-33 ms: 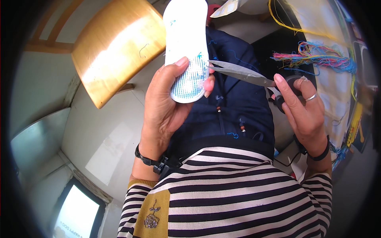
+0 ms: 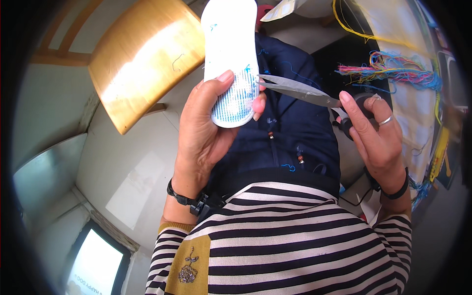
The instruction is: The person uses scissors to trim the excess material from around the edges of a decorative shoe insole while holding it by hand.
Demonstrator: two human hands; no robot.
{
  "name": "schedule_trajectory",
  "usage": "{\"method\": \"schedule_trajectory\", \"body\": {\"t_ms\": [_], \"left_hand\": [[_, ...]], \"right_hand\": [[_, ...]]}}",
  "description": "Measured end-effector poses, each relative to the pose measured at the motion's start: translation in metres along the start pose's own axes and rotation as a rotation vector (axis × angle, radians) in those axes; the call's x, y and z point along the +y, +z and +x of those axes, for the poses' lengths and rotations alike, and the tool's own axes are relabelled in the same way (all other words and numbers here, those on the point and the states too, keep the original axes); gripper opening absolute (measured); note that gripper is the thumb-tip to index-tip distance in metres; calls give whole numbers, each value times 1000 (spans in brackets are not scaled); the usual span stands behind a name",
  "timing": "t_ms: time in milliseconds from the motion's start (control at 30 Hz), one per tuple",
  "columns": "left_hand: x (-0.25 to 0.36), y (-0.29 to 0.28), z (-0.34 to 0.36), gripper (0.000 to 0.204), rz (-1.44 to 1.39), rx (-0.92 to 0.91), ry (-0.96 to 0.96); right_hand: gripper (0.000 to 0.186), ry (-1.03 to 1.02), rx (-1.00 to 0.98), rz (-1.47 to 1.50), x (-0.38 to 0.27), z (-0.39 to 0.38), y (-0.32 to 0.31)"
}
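Note:
A white shoe insole [image 2: 230,46] is held upright by its lower end in my left hand [image 2: 204,110]. My thumb lies on its face, with fingers wrapped round its right edge. Rows of blue stitching cover the lower part, and short loose blue ends stick up from it. My right hand [image 2: 376,130] grips dark-handled scissors [image 2: 302,92], the fingers partly hiding the handles. The blades point left, slightly parted, their tips at the insole's right edge beside my left fingers. Whether a thread lies between the blades, I cannot tell.
A wooden chair seat [image 2: 147,59] is at the left. To the right, a bundle of blue, pink and yellow thread [image 2: 393,71] lies on a checked cloth [image 2: 415,125], with yellow thread [image 2: 366,35] behind it. Blue thread scraps [image 2: 288,167] cling to my dark trousers [image 2: 300,132].

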State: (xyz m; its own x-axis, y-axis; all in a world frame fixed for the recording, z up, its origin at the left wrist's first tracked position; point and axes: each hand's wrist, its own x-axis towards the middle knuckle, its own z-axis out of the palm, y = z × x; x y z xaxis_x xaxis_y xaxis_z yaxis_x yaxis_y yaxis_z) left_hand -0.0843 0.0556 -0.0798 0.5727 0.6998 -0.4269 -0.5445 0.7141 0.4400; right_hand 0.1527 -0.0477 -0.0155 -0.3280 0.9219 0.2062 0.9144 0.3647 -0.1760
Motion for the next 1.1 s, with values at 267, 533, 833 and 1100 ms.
{"method": "schedule_trajectory", "body": {"t_ms": [267, 533, 833, 1100], "left_hand": [[0, 3, -3, 34, 107, 30, 37], [-1, 1, -2, 43, 107, 28, 42], [-1, 6, -5, 37, 178, 43, 71], [-2, 3, -4, 35, 224, 16, 80]], "right_hand": [[59, -8, -5, -20, 0, 2, 0], [60, -3, -18, -27, -1, 1, -1], [59, -16, -16, -39, 0, 0, -2], [54, 7, -69, -18, -5, 4, -6]]}}
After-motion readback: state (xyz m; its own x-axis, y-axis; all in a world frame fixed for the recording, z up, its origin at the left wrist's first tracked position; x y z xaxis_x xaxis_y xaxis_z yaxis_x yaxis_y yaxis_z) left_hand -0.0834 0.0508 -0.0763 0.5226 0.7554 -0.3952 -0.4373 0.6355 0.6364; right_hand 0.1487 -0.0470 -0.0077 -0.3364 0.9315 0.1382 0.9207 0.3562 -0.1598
